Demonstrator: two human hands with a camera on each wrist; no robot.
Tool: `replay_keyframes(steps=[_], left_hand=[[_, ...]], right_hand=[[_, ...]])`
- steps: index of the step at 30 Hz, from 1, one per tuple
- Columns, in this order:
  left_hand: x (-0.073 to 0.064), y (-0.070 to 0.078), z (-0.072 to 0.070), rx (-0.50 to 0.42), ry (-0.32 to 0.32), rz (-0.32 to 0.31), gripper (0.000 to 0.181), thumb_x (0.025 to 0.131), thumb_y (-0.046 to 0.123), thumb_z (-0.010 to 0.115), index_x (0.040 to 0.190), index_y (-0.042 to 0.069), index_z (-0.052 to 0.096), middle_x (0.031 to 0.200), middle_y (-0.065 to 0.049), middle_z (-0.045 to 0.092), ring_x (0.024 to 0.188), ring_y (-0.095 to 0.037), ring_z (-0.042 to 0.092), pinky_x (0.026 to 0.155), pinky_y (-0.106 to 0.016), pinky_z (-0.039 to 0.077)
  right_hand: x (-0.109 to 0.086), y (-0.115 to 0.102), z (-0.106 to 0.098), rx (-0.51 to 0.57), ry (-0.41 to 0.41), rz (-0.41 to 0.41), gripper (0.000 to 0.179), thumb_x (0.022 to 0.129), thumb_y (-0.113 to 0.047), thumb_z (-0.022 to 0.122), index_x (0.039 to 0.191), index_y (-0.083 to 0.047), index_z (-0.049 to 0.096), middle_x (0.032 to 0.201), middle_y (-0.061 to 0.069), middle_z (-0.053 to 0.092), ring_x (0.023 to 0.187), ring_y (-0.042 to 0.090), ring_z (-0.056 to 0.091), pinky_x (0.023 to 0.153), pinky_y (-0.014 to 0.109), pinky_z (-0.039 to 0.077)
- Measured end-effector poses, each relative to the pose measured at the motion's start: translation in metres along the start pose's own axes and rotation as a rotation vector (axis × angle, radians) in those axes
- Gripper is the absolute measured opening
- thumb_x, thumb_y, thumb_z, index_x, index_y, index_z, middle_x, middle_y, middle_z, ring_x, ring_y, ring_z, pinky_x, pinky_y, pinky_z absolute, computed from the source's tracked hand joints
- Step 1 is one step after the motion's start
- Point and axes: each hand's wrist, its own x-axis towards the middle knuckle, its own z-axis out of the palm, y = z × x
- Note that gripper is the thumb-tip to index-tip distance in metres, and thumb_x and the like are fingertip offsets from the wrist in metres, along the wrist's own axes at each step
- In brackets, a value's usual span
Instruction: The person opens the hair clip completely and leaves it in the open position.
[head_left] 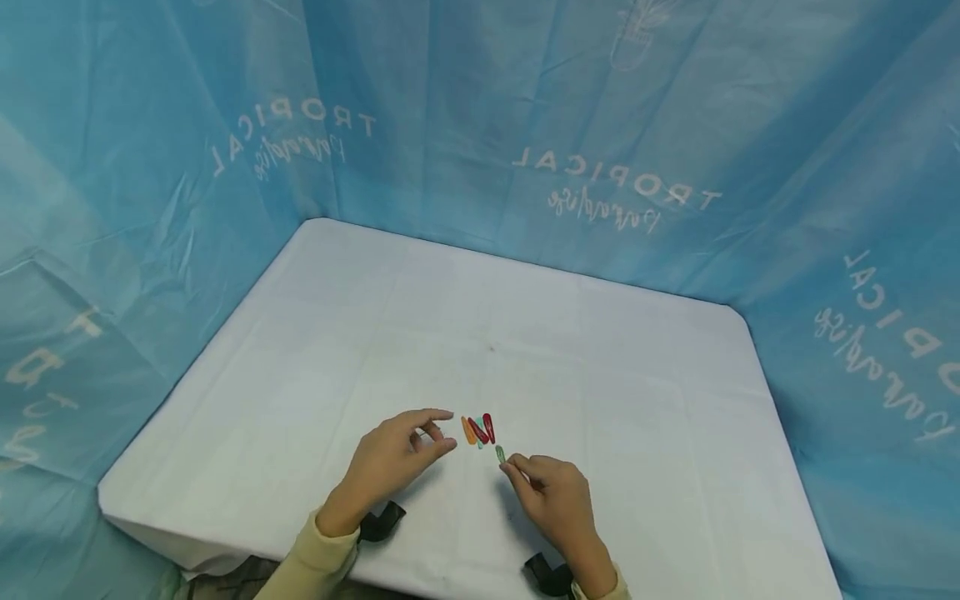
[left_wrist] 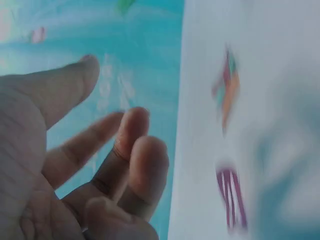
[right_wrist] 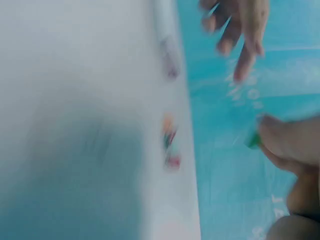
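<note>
On the white table lies a small cluster of snap hair clips: an orange clip (head_left: pixel 468 430), a dark red clip (head_left: pixel 477 431), another red clip (head_left: pixel 489 427) and a bit of teal between them. My right hand (head_left: pixel 551 500) pinches a green hair clip (head_left: pixel 500 453) between thumb and forefinger, just to the near right of the cluster. To its left, my left hand (head_left: pixel 390 458) holds nothing, thumb and fingers apart and bent toward the clips. In the left wrist view, a blurred purple striped item (left_wrist: pixel 231 200) lies apart from the cluster; I cannot tell its kind.
A white cloth covers the table (head_left: pixel 600 375). Blue curtains (head_left: pixel 480 125) with mirrored white lettering stand behind it and at both sides. Black bands with camera mounts (head_left: pixel 382 522) sit at both wrists, below cream sleeves (head_left: pixel 322 546).
</note>
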Motion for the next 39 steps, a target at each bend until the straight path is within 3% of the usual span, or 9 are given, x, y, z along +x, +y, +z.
replay_keyframes(steps=[3,8,11,14,22,25,32,35,39], left_hand=[[-0.004,0.011,0.002,-0.036,-0.06,0.06,0.037,0.083,0.054,0.065,0.114,0.034,0.067,0.091,0.021,0.062,0.067,0.004,0.055,0.054,-0.021,0.044],[-0.008,0.022,0.007,-0.056,-0.097,0.147,0.034,0.075,0.053,0.072,0.102,0.031,0.07,0.092,0.017,0.064,0.066,0.006,0.053,0.056,-0.02,0.044],[-0.008,0.026,0.007,-0.052,-0.091,0.182,0.03,0.072,0.051,0.075,0.092,0.031,0.069,0.085,0.018,0.062,0.061,0.007,0.052,0.055,-0.02,0.044],[-0.01,0.027,0.006,-0.022,-0.063,0.198,0.023,0.074,0.053,0.074,0.087,0.034,0.069,0.078,0.025,0.059,0.056,0.009,0.049,0.061,-0.022,0.046],[-0.014,0.022,0.002,-0.024,-0.022,0.159,0.013,0.082,0.05,0.067,0.086,0.038,0.071,0.076,0.028,0.061,0.052,0.007,0.047,0.05,-0.017,0.041],[-0.013,0.024,0.002,-0.046,-0.017,0.157,0.014,0.084,0.05,0.065,0.085,0.037,0.069,0.074,0.025,0.06,0.051,0.005,0.047,0.048,-0.018,0.04],[-0.005,0.029,0.007,-0.164,-0.125,0.184,0.016,0.088,0.049,0.062,0.089,0.035,0.068,0.081,0.023,0.06,0.054,0.003,0.051,0.048,-0.019,0.043],[-0.005,0.028,0.003,-0.121,-0.112,0.213,0.011,0.088,0.046,0.065,0.088,0.035,0.068,0.081,0.024,0.059,0.052,0.004,0.049,0.047,-0.018,0.042],[-0.002,0.025,-0.004,-0.023,-0.08,0.244,0.009,0.087,0.044,0.066,0.088,0.036,0.069,0.084,0.025,0.06,0.049,0.005,0.044,0.044,-0.016,0.038]], right_hand=[[0.008,-0.009,0.009,0.138,0.077,-0.015,0.007,0.085,-0.018,0.072,0.09,-0.02,0.076,0.052,-0.018,0.044,0.045,-0.008,0.024,0.042,0.009,0.024],[0.017,-0.023,0.015,0.264,0.067,-0.038,0.011,0.085,-0.012,0.072,0.093,-0.017,0.077,0.05,-0.016,0.039,0.044,-0.008,0.022,0.039,0.01,0.022],[0.017,-0.028,0.016,0.345,0.058,-0.026,0.015,0.084,-0.008,0.072,0.097,-0.014,0.077,0.051,-0.012,0.05,0.043,-0.008,0.025,0.038,0.01,0.024],[0.017,-0.035,0.016,0.418,0.062,-0.006,0.017,0.084,-0.002,0.07,0.097,-0.01,0.077,0.054,-0.01,0.055,0.043,-0.008,0.027,0.038,0.011,0.025],[0.033,-0.06,0.006,0.622,0.04,-0.008,0.019,0.082,0.014,0.063,0.095,0.005,0.074,0.06,-0.001,0.062,0.039,-0.002,0.026,0.036,0.014,0.026],[0.035,-0.062,0.003,0.641,0.043,0.014,0.018,0.083,0.013,0.063,0.094,0.005,0.074,0.057,0.0,0.059,0.037,-0.002,0.024,0.034,0.015,0.025],[0.027,-0.064,-0.01,0.543,0.116,0.166,0.01,0.082,0.006,0.069,0.089,0.002,0.075,0.047,-0.003,0.039,0.039,-0.003,0.019,0.034,0.017,0.023],[0.028,-0.064,-0.012,0.515,0.09,0.234,0.014,0.082,0.0,0.072,0.096,0.0,0.074,0.045,-0.004,0.03,0.04,-0.004,0.019,0.035,0.018,0.024],[0.036,-0.058,-0.012,0.472,0.084,0.233,0.021,0.081,-0.004,0.074,0.101,-0.006,0.074,0.044,-0.005,0.024,0.04,-0.006,0.018,0.035,0.019,0.024]])
